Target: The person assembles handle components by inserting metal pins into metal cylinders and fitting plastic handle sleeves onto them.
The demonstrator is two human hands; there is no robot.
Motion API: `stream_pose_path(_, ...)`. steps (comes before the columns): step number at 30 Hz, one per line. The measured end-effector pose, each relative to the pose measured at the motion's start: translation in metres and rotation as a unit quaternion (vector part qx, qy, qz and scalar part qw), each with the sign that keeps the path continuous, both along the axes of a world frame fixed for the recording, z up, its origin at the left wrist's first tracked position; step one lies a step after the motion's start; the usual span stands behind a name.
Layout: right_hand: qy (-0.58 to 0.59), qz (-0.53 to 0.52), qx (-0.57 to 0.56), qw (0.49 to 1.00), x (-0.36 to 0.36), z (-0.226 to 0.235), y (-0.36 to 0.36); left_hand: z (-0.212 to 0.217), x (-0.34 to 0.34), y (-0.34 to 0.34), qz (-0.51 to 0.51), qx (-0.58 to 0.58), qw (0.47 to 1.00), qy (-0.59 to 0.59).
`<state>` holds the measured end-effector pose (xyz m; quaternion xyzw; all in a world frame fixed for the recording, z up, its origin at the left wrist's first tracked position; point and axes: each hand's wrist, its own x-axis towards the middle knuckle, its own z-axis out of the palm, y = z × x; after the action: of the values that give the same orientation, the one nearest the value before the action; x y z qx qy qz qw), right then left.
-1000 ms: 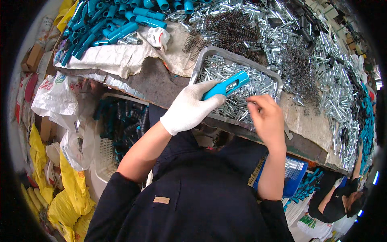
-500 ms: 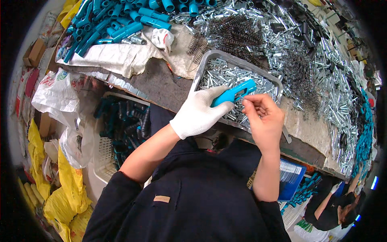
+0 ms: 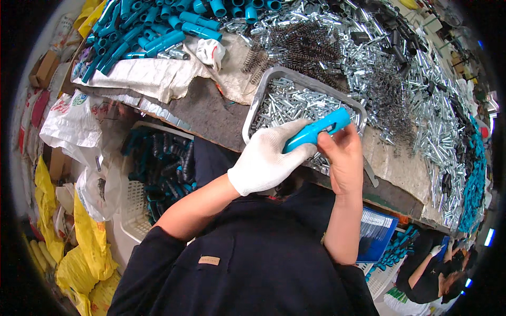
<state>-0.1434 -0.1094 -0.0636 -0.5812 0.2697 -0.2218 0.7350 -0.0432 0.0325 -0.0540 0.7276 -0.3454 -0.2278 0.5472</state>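
A blue-green slotted tube (image 3: 310, 134) is held at a slant over a grey tray (image 3: 254, 100). My left hand (image 3: 266, 159), in a white knitted glove, is closed round its lower end. My bare right hand (image 3: 343, 160) grips the upper end, thumb by the slot and fingers curled behind. Something metallic shows inside the slot, too small to name. Many small silver metal pins (image 3: 290, 102) fill the tray below. If a small part is between my right fingers, the tube and thumb hide it.
Springs (image 3: 300, 50) and loose metal parts (image 3: 443, 152) are heaped beyond the tray. More blue-green tubes (image 3: 163, 42) lie far left. A white crate (image 3: 133, 210) of black and blue-green pieces stands below the bench. Another person (image 3: 435, 271) works at lower right.
The tube has moved slightly right and its slot has turned. My right hand has gone from pinching beside the slot to holding the tube's upper end.
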Motion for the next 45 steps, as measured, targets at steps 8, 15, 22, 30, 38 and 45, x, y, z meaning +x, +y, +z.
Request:
stream_pose_path(8, -0.138, 0.066, 0.216, 0.964, -0.007, -0.012, 0.003, 0.017, 0.001, -0.01, -0.052, 0.01, 0.993, 0.104)
stream_pose_path(15, -0.158, -0.052, 0.188, 0.968, -0.02, -0.017, -0.022, 0.015, 0.0, -0.043, -0.059, 0.012, 0.998, 0.023)
stream_pose_path(22, -0.238, -0.119, 0.305, 0.914, -0.046, -0.015, -0.046, -0.024, 0.028, -0.052, -0.057, 0.1, 0.921, -0.371)
stream_pose_path(30, -0.109, -0.029, 0.297, 0.948, -0.047, -0.01, -0.021, -0.031, 0.024, -0.057, -0.009, 0.099, 0.931, -0.35)
stream_pose_path(38, -0.038, -0.008, 0.263, 0.964, -0.041, -0.009, -0.007, 0.013, 0.016, -0.051, -0.068, 0.015, 0.984, -0.166)
stream_pose_path(45, -0.046, 0.084, 0.18, 0.979, -0.042, -0.017, 0.001, 0.024, 0.023, -0.043, -0.151, 0.031, 0.986, 0.063)
